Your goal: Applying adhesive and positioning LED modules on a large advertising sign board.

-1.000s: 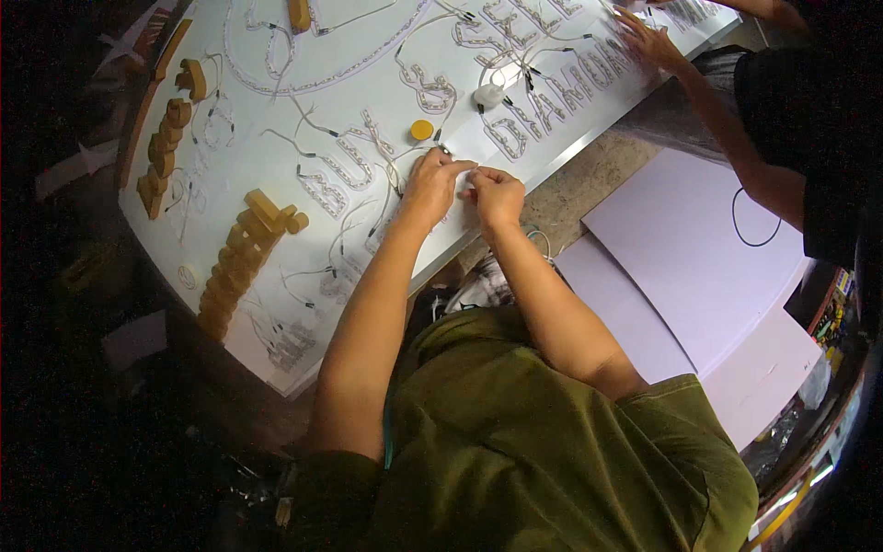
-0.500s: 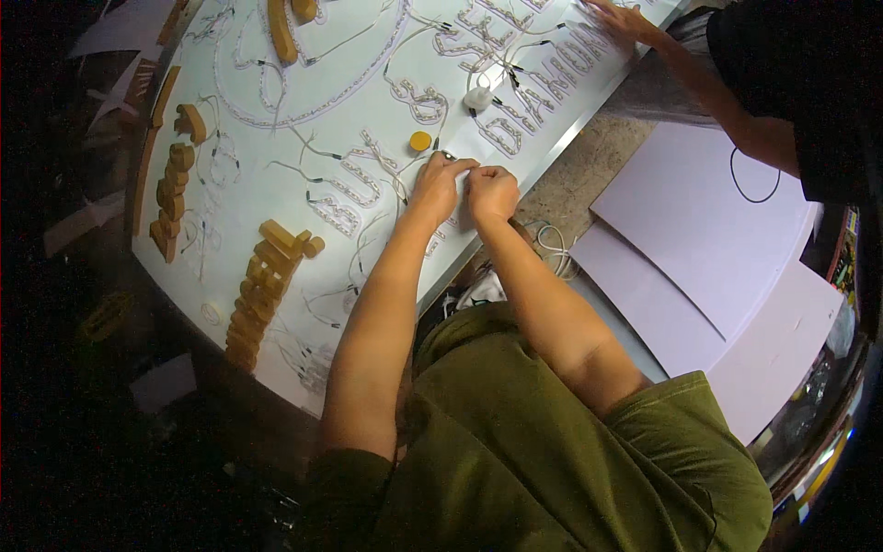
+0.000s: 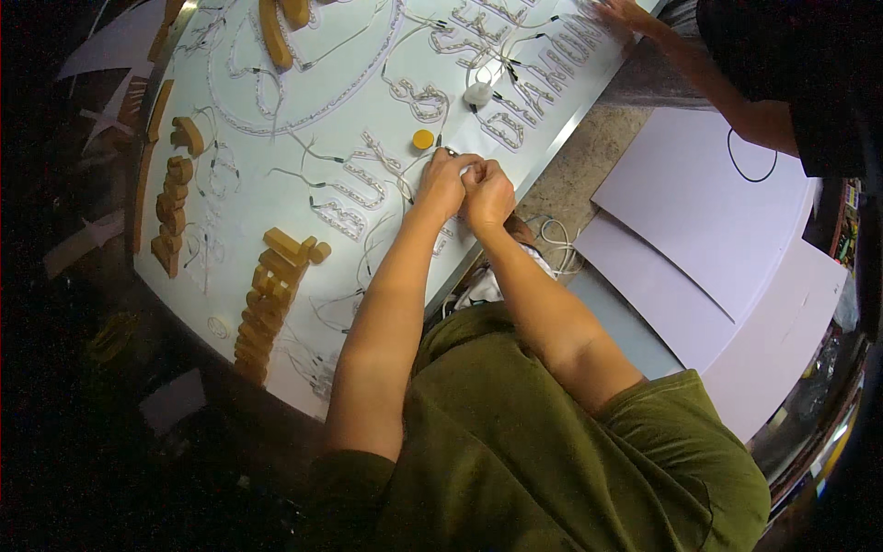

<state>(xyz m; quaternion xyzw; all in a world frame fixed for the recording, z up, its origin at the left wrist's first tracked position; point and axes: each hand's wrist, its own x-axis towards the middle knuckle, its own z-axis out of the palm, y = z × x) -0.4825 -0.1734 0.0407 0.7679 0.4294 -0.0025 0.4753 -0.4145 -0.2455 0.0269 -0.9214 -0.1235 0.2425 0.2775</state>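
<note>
Close to the near edge of the white table [image 3: 303, 198], my two hands meet with their fingertips together. My left hand [image 3: 441, 187] is closed, with fingers bent toward the right one. In a pinch, my right hand [image 3: 489, 198] presses against it. Whatever lies between the fingers is hidden or too small to name. A small dark and metallic item shows at the left hand's far side. Just beyond is a round yellow cap [image 3: 423, 140]. LED-lined letter outlines [image 3: 340, 221] with thin white wires lie left of my hands, and another piece sits partly under my wrists.
Gold-coloured block letters stand in a row [image 3: 262, 308] and a second group [image 3: 170, 216] at the left. A small whitish bottle [image 3: 478, 93] stands ahead. Another person's hand [image 3: 627, 17] rests at the far right edge. Large white panels [image 3: 699, 212] lean beside the table.
My right hand has turned and come in against my left, closing the small gap between them. The view has shifted slightly. The other person's hand stays at the far edge.
</note>
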